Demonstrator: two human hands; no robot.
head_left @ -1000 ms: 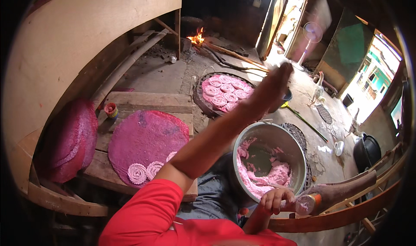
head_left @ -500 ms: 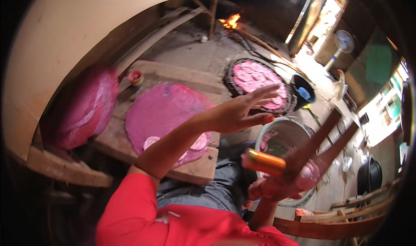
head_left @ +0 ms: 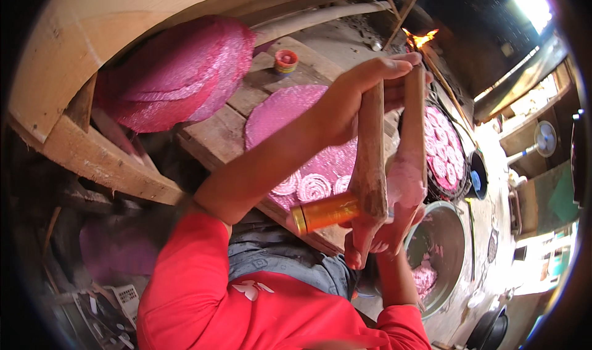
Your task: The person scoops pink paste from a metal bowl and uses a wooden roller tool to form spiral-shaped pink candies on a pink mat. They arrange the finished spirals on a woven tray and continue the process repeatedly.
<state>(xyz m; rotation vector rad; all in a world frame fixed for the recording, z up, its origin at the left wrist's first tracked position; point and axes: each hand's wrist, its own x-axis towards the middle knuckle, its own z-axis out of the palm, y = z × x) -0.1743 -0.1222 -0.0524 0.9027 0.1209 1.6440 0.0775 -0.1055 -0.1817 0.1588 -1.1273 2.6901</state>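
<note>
In the head view, the left hand (head_left: 345,103) has its fingers curled across the upper ends of the two bars of a wooden press (head_left: 372,156), holding them with a narrow gap between. The right hand (head_left: 388,233) grips the lower end of the press, its fingers partly hidden by the wood. An orange tube (head_left: 327,212) with a gold rim juts from the press toward the left, and pink dough (head_left: 407,183) clings to the right bar. The press is held up in front of the table (head_left: 225,134). On the table lie a round pink sheet (head_left: 287,112), with pink coils (head_left: 314,188) along its near edge, and a small cup (head_left: 285,61). Left of these leans a pile of pink sheets (head_left: 179,72). To the right stand a basin (head_left: 454,251) with more dough (head_left: 424,279) inside and, farther off, a coil-filled tray (head_left: 448,197); a fire (head_left: 421,38) burns beyond
</note>
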